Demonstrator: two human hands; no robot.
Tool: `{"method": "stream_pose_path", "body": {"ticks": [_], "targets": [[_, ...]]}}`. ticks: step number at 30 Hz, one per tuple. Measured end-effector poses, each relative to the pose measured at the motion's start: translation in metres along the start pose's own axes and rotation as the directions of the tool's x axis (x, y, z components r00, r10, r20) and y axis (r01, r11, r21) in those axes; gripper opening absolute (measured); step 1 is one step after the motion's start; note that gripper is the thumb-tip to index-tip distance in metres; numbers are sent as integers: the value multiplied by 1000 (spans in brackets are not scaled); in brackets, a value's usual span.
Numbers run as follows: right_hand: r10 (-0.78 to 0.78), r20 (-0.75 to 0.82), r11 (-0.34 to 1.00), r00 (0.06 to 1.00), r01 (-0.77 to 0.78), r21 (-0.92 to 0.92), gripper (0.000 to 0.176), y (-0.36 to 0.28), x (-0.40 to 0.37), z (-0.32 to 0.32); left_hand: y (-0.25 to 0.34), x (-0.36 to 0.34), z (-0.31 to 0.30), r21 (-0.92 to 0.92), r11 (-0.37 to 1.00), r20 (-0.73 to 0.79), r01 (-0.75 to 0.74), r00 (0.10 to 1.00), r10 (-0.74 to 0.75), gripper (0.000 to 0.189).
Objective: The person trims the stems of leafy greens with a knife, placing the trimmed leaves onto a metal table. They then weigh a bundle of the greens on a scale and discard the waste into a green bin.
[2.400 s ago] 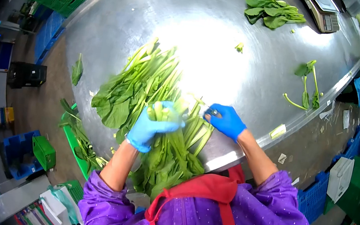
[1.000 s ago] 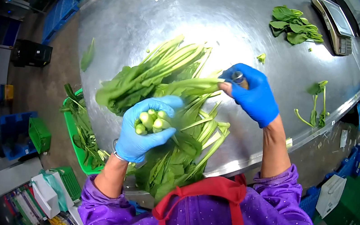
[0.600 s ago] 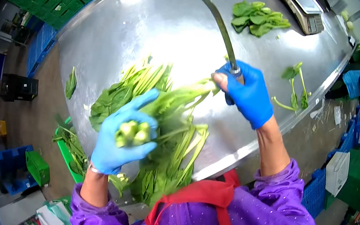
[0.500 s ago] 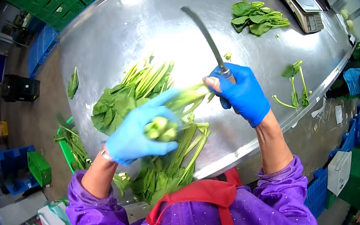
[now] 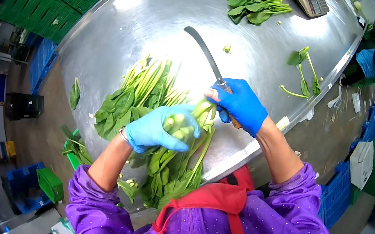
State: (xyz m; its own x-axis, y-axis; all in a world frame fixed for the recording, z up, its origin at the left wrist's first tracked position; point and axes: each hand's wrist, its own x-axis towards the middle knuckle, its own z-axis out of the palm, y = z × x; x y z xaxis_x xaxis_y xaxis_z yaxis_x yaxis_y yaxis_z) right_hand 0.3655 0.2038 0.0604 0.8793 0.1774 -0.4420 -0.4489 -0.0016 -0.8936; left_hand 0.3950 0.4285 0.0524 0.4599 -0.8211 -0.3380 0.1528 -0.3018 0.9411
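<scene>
Green stalks (image 5: pixel 176 124) are held in the left fingers (image 5: pixel 180 128); the curved knife (image 5: pixel 205 52) is gripped in the right fingers (image 5: pixel 218 100).

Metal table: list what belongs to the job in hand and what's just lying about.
In the job:
knife, in the right hand
stems, in the left hand
large leafy pile
probably the scale and nearby bunch

Apparently just lying about:
single leaf
small green scrap
loose leafy stems near the edge
</scene>
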Motion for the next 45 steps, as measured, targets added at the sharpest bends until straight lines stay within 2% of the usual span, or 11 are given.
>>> {"method": "stream_pose_path", "body": {"ticks": [2,5,8,19,22,26,28,31,38,43,45], "targets": [[38,2,999,999,-38,5,31,0,1,-1,6,3,5,-135,988,36,77,997,-73,30],[-366,-204,920,908,320,-228,24,21,0,-8,6,6,5,-181,978,-20,105,994,-110,30],[-666,-90,606,741,467,-644,17,57,-14,-10,7,5,2,-187,976,-46,110,992,-120,32],[-568,46,558,822,425,-712,15,89,-7,-6,13,0,7,-194,966,26,169,986,-167,28],[-377,27,560,926,252,-789,14,154,-1,-43,4,-8,3,-94,993,55,75,996,-70,27],[-212,-146,956,966,174,-236,22,131,-21,-26,2,-11,1,-108,990,-67,95,992,-103,27],[-131,-146,972,981,156,176,27,82,-22,3,3,-6,8,-161,980,-82,120,987,-135,27],[-205,-31,977,978,207,48,32,87,-11,21,-7,1,11,-120,986,-68,118,990,-127,31],[-84,5,935,996,77,347,32,110,-20,42,-36,-8,9,-363,928,-213,83,962,-169,34],[-177,-167,952,970,212,220,26,124,-5,34,-38,-17,2,-340,940,-266,27,956,-124,31],[-279,-233,938,932,317,143,23,98,-13,12,-18,-42,-18,-101,994,-437,-35,899,-13,28]]}}
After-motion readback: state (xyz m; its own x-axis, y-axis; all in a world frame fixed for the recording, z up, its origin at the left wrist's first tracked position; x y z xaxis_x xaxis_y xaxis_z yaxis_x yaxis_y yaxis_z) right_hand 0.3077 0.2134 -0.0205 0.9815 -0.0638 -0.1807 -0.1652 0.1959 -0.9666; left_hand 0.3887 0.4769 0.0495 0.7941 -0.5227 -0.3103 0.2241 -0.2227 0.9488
